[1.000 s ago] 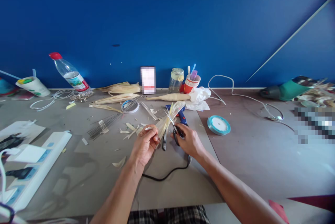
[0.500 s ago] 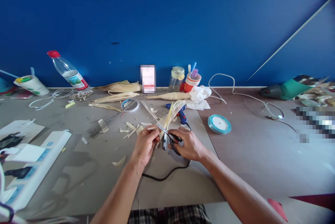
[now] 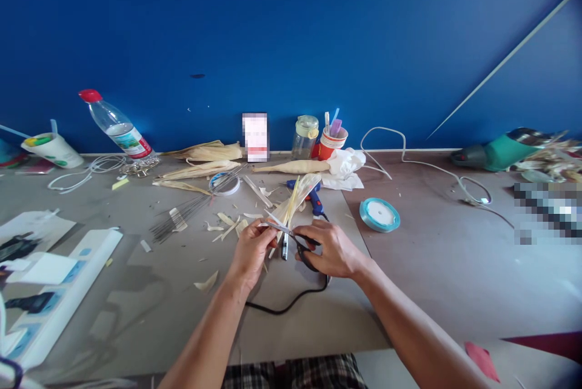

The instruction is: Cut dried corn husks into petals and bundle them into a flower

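Note:
My left hand (image 3: 253, 251) pinches the lower end of a pale corn husk strip (image 3: 295, 198) that fans upward and to the right. In my right hand (image 3: 331, 247) are black-handled scissors (image 3: 291, 236), fingers through the loops. Their blades point left and lie across the husk just above my left fingers. A blue glue gun (image 3: 313, 197) lies behind the hands, and its black cord (image 3: 291, 302) loops under my right wrist. A dark pen-like tool (image 3: 285, 246) rests between the hands.
Husk scraps (image 3: 226, 220), thin wires (image 3: 184, 214) and a tape roll (image 3: 222, 183) litter the table. A teal ribbon spool (image 3: 379, 214) sits to the right, a white power strip (image 3: 59, 292) at the left, and a bottle (image 3: 116, 125), jar (image 3: 305, 136) and red cup (image 3: 331, 142) by the blue wall.
The scissors swung from pointing up along the husk to lying crosswise near its base, blades leftward. My right hand moved down and left toward my left hand.

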The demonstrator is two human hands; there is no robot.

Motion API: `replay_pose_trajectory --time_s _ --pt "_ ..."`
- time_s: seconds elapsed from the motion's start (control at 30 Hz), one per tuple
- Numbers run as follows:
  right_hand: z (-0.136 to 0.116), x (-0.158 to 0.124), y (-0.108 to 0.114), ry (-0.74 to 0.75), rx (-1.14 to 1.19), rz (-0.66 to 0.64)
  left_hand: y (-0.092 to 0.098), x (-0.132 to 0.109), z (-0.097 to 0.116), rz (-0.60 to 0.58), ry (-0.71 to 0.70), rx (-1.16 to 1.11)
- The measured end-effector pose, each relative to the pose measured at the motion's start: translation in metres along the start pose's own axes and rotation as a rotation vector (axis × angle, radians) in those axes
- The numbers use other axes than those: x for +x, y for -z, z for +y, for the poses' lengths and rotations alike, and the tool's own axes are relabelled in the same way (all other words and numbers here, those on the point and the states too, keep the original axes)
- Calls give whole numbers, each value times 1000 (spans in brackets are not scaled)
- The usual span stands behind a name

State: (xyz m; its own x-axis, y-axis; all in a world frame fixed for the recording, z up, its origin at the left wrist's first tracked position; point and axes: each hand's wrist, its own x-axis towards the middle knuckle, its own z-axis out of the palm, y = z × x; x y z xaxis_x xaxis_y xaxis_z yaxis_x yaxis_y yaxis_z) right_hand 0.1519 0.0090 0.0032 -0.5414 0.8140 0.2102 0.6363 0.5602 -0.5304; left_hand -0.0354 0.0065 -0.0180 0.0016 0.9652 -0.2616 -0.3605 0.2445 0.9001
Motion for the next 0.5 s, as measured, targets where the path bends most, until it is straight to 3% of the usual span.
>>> replay_pose_trajectory --time_s 0.5 --pt "-3 -1 5 17 -30 -17 1 1 0 -7 -32 29"
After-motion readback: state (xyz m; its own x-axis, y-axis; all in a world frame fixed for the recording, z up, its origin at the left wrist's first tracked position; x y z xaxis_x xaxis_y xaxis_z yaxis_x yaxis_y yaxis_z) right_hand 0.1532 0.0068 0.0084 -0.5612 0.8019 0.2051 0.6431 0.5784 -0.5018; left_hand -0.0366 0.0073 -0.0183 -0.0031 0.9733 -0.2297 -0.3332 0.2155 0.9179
